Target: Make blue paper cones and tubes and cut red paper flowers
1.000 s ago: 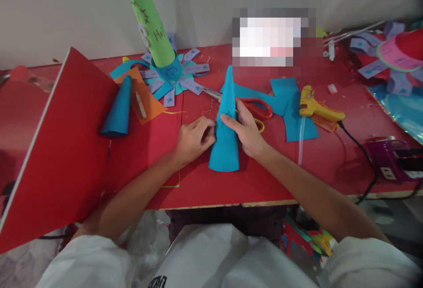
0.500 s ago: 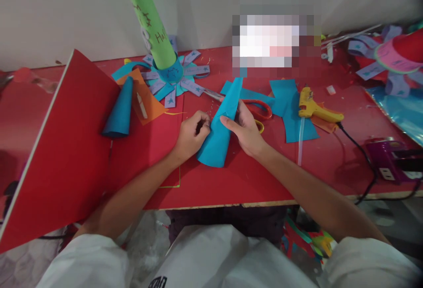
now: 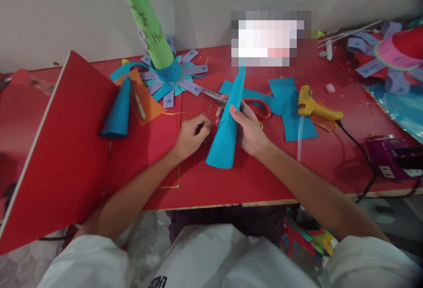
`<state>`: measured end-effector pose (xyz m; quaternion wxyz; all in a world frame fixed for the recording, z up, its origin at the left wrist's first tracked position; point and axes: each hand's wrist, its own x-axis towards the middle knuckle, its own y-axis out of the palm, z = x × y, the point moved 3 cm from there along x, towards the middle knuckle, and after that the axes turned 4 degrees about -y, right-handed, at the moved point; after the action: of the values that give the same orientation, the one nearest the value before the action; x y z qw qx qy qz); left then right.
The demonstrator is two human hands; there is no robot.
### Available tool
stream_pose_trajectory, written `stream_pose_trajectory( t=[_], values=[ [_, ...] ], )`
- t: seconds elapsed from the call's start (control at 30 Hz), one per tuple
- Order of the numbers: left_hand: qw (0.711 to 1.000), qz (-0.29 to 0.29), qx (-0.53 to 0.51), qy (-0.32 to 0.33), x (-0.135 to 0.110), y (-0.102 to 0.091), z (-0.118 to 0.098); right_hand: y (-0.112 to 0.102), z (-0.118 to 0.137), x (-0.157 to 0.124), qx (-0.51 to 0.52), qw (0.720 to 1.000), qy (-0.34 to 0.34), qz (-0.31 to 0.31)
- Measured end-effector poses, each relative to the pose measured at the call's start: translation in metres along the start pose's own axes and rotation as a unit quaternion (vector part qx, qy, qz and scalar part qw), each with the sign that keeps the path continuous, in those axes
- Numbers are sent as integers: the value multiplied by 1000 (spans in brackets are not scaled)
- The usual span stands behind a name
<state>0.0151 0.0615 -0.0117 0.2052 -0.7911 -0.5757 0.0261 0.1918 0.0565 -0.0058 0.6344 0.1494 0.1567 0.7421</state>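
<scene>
Since half a second ago, the wide end of the blue cone (image 3: 224, 140) has swung a bit to the right, and the left hand (image 3: 193, 134) no longer touches it. The right hand (image 3: 253, 131) wraps round the cone, thumb on top, fingertips peeping out on the other side. The left hand is just beside it with curled fingers; I cannot tell if it pinches something tiny. The cone is over the red table (image 3: 205, 193), wide end toward the near edge. I think this step is keeping the rolled cone snug. The next move seems to call for a soft, steady grip, so the cone does not get squashed. I cannot see inside it. To the left rests a second cone (image 3: 118, 112). Farther back, a blue ring (image 3: 170, 72) holds the foot of a green tube (image 3: 148, 26). At the right, a pink ring (image 3: 393, 52) has a red piece (image 3: 413, 43) in it.
</scene>
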Motion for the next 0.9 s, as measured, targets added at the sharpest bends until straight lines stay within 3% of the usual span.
stream_pose_trajectory(
  t=[0.2, 0.33, 0.67, 0.9],
  values=[
    [995, -22, 29, 93, 0, 0, -10, -2, -1, -3, -37, 999, -4, -16],
    [988, 5, 86, 127, -4, 1, -16, -1, 1, -5, -95, 995, -20, -15],
    [973, 2, 169, 157, -7, 3, -16, -6, 1, -1, -209, 975, -79, -8],
    [961, -11, 198, 190, -12, 5, -18, -5, 3, -2, -211, 974, -82, -21]
  ],
)
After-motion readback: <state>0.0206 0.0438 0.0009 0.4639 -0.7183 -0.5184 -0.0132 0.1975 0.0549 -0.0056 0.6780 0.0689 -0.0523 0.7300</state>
